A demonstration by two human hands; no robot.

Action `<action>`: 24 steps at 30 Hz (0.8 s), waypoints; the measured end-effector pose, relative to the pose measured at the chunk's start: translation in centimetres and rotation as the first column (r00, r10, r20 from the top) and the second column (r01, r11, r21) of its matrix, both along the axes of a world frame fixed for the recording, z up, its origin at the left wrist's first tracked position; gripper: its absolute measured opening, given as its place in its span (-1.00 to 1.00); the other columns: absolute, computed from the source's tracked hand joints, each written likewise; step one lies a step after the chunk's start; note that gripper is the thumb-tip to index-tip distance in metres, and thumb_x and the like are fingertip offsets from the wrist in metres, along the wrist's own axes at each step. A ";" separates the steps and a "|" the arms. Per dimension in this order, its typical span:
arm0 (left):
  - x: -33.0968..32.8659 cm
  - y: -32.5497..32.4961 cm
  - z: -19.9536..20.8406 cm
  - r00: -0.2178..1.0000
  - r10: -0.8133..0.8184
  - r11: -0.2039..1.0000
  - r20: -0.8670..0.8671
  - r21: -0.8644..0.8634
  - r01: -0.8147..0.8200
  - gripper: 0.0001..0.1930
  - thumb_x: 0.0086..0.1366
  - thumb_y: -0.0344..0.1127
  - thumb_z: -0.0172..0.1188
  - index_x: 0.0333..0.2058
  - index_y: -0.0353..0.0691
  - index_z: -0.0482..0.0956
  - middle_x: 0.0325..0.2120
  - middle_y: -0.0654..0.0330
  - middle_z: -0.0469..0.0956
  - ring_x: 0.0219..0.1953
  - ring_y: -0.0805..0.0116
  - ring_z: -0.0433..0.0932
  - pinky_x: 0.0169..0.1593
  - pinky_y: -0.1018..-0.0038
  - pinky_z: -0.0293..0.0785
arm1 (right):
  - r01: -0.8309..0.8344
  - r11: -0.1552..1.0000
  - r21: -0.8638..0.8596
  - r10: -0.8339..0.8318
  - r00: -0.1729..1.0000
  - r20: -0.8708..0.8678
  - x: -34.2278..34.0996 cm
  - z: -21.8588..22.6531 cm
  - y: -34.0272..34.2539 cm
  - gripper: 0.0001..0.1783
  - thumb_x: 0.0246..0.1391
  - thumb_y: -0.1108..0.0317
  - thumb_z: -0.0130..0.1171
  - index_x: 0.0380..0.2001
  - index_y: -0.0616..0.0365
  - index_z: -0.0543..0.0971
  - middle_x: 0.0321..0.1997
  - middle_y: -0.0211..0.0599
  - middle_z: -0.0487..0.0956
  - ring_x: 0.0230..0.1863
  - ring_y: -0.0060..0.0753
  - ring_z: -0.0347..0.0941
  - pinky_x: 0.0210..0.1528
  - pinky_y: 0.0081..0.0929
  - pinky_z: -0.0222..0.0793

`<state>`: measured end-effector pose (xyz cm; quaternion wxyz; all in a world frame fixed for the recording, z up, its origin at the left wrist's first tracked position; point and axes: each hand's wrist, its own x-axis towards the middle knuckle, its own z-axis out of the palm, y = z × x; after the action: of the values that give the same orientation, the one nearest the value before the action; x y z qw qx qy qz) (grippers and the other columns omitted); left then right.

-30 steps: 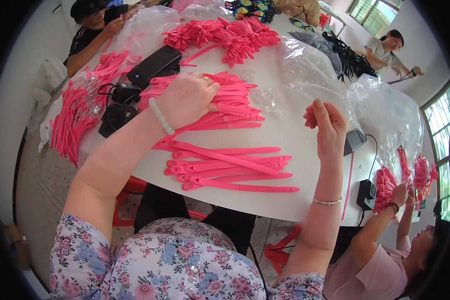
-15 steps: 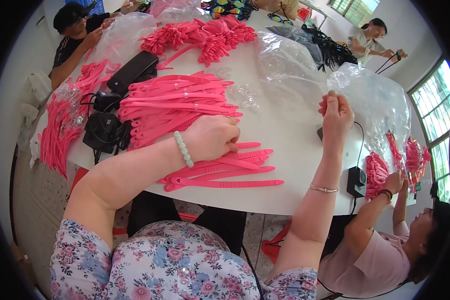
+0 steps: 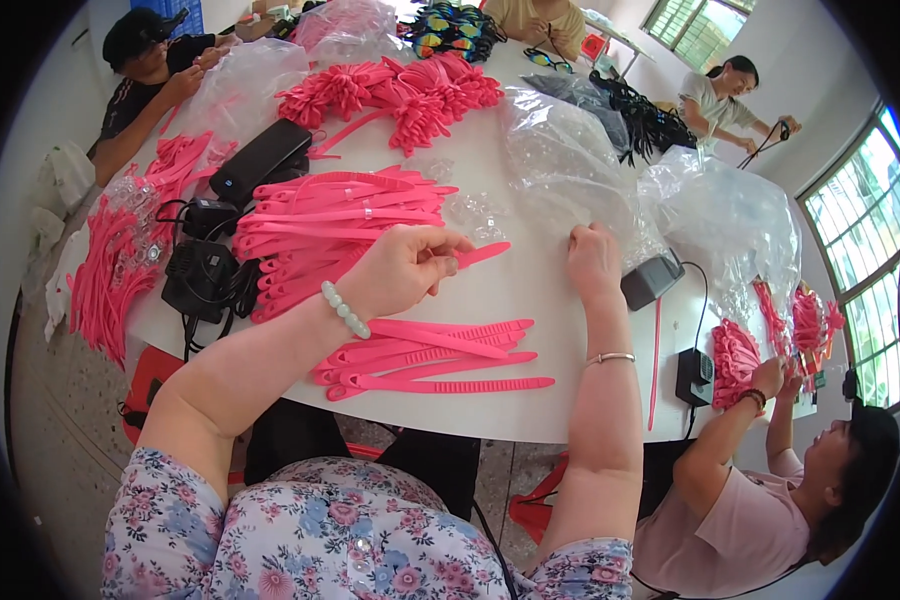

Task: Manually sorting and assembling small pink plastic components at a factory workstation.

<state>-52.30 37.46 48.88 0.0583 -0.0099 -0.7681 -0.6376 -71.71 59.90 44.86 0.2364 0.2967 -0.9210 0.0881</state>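
A pink rubber strap (image 3: pixel 487 251) is pinched in my left hand (image 3: pixel 402 268), its tip pointing right past my fingers. That hand hovers between a large heap of pink straps (image 3: pixel 340 215) and a smaller fanned pile (image 3: pixel 440 385) with ridged ends near the table's front. My right hand (image 3: pixel 595 262) is closed, fingertips together, in front of a clear plastic bag (image 3: pixel 560 160); whatever it holds is hidden or too small to make out. Small clear plastic pieces (image 3: pixel 473 215) lie scattered beyond my left fingers.
Black power adapters (image 3: pixel 200 275) with cables and a black case (image 3: pixel 262 160) lie at left. A grey box (image 3: pixel 652 280) is beside my right wrist; a wired black box (image 3: pixel 694 378) stands farther right. Bundled pink straps (image 3: pixel 440 85) and several co-workers (image 3: pixel 750 500) surround the white table (image 3: pixel 490 420).
My left hand has risen off the smaller pile with a strap in its fingers. My right hand has moved left and down, closer to my left hand.
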 end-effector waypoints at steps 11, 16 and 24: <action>0.3 -0.5 -1.7 0.968 0.191 0.973 -0.161 0.161 -0.165 -0.84 0.13 -0.54 0.16 -0.27 -0.40 0.53 -0.50 0.29 0.52 -0.44 0.64 0.46 -0.35 0.70 0.42 | 0.088 0.610 -0.787 0.692 0.424 0.584 8.0 5.4 -4.2 -0.82 0.00 0.47 0.15 -0.30 0.31 0.53 -0.45 -0.31 0.57 -0.46 -0.57 0.46 -0.39 -0.65 0.33; 0.6 -0.5 -1.2 0.968 0.196 0.967 -0.158 0.192 -0.164 -0.85 0.12 -0.55 0.16 -0.29 -0.44 0.53 -0.52 0.27 0.49 -0.48 0.63 0.44 -0.36 0.66 0.44 | 0.218 0.532 -0.818 0.780 0.250 0.574 8.9 5.3 -5.5 -0.81 0.07 0.45 0.09 -0.25 0.33 0.52 -0.43 -0.23 0.57 -0.44 -0.50 0.49 -0.38 -0.65 0.38; 0.7 -0.7 -1.4 0.975 0.159 0.977 -0.154 0.168 -0.133 -0.84 0.10 -0.51 0.20 -0.31 -0.40 0.54 -0.59 0.30 0.48 -0.50 0.65 0.40 -0.42 0.66 0.38 | 0.183 0.535 -0.825 0.796 0.219 0.565 8.9 4.9 -5.7 -0.80 0.09 0.47 0.05 -0.22 0.34 0.50 -0.37 -0.19 0.57 -0.40 -0.44 0.53 -0.34 -0.61 0.44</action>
<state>-51.64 36.74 47.49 0.1697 -0.0020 -0.7068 -0.6868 -62.85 54.20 49.74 -0.2742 0.2589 -0.6355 0.6737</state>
